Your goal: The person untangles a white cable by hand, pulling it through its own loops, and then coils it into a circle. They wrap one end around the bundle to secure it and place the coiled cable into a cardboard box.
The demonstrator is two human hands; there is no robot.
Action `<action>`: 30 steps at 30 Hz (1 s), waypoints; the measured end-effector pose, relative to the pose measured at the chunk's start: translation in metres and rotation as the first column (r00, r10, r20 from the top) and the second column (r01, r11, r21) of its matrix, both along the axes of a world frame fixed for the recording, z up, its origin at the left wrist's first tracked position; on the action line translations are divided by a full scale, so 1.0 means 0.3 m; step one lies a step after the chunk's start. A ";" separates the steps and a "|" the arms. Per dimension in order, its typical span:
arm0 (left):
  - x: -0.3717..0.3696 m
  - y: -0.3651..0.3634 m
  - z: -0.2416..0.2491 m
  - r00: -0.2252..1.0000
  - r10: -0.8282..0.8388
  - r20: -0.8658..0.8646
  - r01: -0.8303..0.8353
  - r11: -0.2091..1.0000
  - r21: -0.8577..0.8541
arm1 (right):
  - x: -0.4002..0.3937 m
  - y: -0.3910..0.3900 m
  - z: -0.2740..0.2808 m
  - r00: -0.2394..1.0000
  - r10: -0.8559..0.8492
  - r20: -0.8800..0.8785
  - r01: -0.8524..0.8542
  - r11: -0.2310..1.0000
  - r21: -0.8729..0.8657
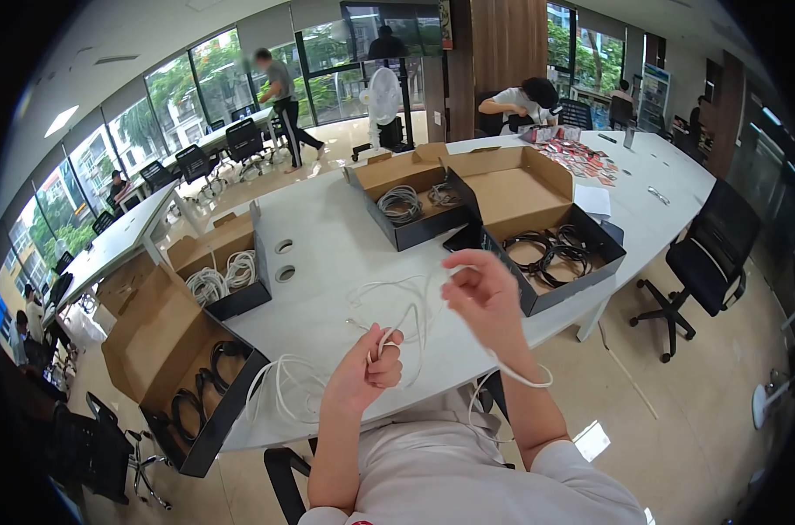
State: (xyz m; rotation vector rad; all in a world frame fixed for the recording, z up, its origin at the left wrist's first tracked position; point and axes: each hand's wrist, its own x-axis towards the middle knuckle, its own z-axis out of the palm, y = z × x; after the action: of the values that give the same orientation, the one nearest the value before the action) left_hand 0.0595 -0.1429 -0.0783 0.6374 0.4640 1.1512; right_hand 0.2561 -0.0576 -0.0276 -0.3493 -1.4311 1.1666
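My left hand (369,372) is closed round a white cable (412,328), near the front edge of the table. To its right and higher up, my right hand (483,293) has curled fingers and is slightly blurred. Faint strands of white cable run up to its fingertips, and it appears to pinch the cable. Another length of the cable loops round my right forearm and hangs below it. Left of my left hand, a loose white cable coil (288,385) lies on the table.
Open cardboard boxes hold black cables (550,254), grey cables (400,204), white cables (223,278) and more black cables (196,394). A person (520,105) sits at the far end beside red and white packets (581,159). An office chair (712,249) stands right.
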 end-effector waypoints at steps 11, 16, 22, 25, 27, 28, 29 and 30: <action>-0.015 0.033 -0.028 0.975 0.083 0.207 -0.068 0.995 -0.079 | -0.154 -0.221 -0.144 0.747 -0.194 0.636 -0.368 0.677 0.638; -0.048 -0.003 -0.009 0.958 0.115 0.262 -0.138 0.988 0.071 | -0.149 -0.209 -0.176 0.923 -0.246 0.295 0.019 0.797 0.604; -0.047 -0.036 -0.038 0.951 -0.073 0.302 0.025 0.987 0.161 | -0.126 -0.041 -0.231 0.989 0.047 0.140 -0.008 0.965 -0.261; -0.033 -0.023 -0.041 0.985 -0.085 0.148 0.064 0.988 0.142 | -0.047 -0.020 -0.187 0.868 0.497 -0.011 -0.410 0.703 -0.581; -0.029 -0.016 -0.039 0.998 -0.052 0.033 0.048 0.992 0.118 | -0.038 -0.025 -0.156 0.855 0.518 -0.020 -0.425 0.678 -0.600; -0.024 -0.015 -0.044 0.999 -0.042 -0.008 0.042 0.990 0.137 | -0.037 -0.017 -0.156 0.860 0.511 -0.022 -0.420 0.682 -0.598; -0.018 -0.011 -0.050 0.998 -0.032 -0.049 0.039 0.987 0.156 | -0.029 -0.003 -0.157 0.865 0.502 -0.024 -0.415 0.687 -0.596; -0.013 -0.008 -0.053 0.996 -0.023 -0.091 0.039 0.984 0.175 | -0.027 0.008 -0.159 0.870 0.492 -0.027 -0.410 0.693 -0.594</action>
State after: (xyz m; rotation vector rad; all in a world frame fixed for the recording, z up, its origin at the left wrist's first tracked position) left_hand 0.0555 -0.1454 -0.0942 0.8495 0.4284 1.1458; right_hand 0.2479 -0.0553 -0.0753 -0.5247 -1.2741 2.0456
